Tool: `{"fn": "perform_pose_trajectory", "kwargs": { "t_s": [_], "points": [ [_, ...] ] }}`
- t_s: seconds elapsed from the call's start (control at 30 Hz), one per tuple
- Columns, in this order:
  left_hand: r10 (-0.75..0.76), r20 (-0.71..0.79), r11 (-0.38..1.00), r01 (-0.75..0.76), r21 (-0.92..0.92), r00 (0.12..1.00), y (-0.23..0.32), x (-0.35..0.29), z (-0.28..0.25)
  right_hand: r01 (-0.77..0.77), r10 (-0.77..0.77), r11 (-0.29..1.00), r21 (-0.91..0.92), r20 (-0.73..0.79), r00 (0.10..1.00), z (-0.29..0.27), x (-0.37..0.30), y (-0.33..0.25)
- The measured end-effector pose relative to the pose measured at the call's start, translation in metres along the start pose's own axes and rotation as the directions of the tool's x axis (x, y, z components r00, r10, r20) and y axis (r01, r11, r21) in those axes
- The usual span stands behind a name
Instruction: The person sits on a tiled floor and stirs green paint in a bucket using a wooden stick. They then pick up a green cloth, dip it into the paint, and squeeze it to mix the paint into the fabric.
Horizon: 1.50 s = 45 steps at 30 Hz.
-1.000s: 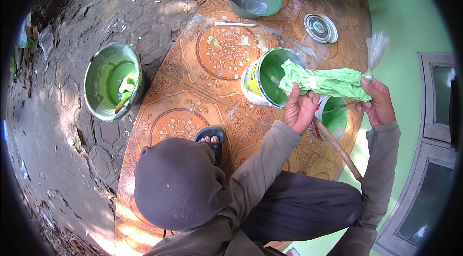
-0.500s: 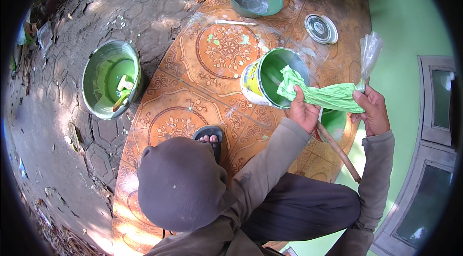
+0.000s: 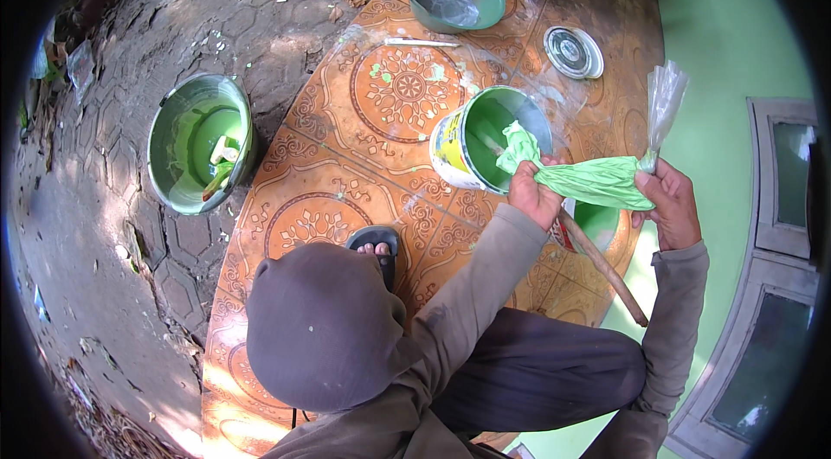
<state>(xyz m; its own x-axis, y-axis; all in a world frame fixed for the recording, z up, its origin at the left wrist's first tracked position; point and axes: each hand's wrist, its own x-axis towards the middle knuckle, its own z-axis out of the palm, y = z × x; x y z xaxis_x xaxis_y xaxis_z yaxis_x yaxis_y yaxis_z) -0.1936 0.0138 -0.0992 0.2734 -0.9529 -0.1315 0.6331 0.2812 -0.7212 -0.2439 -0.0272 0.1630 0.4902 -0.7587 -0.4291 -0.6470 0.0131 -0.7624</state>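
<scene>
Bag: in the head view, the crumpled green bag (image 3: 597,180) is stretched between both hands, its left end over the mouth of the pail (image 3: 446,147), its clear tail rising past the knot (image 3: 647,161) on the right.
Left hand (image 3: 535,197): grasping the bag near its left end.
Right hand (image 3: 671,204): pinching the bag beside the knot.
Handling: I would hold the left end inside the pail's rim, so any drips land there; the film looks thin, so even, gentle pressure seems safer than a hard squeeze. Whether the left end is open, I cannot tell.
Stick (image 3: 606,271): slants out of the pail toward near right, under the bag; dropping the left hand could knock it.
Second pail (image 3: 606,221): below the bag, limiting downward room.
Right edge: the wall (image 3: 710,44) and door (image 3: 762,286) bound that side.
Left side: more room, over the tiles (image 3: 433,234) between the pail and the basin (image 3: 169,147); the foot (image 3: 385,250) stands on the near side.
</scene>
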Motion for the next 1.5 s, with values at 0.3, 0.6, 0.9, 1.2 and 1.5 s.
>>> {"fn": "perform_pose_trajectory", "kwargs": {
  "t_s": [0.3,0.6,0.9,1.2,1.5],
  "points": [
    [0.026,-0.244,0.998,-0.009,0.069,0.970,-0.017,-0.020,0.055,-0.006,0.007,1.000,0.018,-0.089,0.996,-0.017,0.002,0.012],
    [-0.059,-0.211,0.992,0.033,-0.122,0.976,-0.009,-0.024,0.053,0.037,-0.033,0.999,0.025,-0.118,0.992,-0.011,0.005,0.012],
    [0.073,-0.286,0.997,-0.071,0.018,0.955,-0.015,-0.018,0.062,-0.082,0.117,0.969,-0.233,0.139,0.983,-0.030,-0.024,0.043],
    [0.043,-0.252,0.998,-0.033,0.045,0.967,-0.016,-0.019,0.061,0.039,-0.006,0.555,-0.831,0.043,0.999,-0.038,-0.035,0.055],
    [0.012,-0.221,1.000,-0.008,0.018,0.975,-0.021,-0.020,0.066,0.102,-0.487,0.035,-0.994,0.072,0.870,-0.072,0.016,0.067]
  ]
}}
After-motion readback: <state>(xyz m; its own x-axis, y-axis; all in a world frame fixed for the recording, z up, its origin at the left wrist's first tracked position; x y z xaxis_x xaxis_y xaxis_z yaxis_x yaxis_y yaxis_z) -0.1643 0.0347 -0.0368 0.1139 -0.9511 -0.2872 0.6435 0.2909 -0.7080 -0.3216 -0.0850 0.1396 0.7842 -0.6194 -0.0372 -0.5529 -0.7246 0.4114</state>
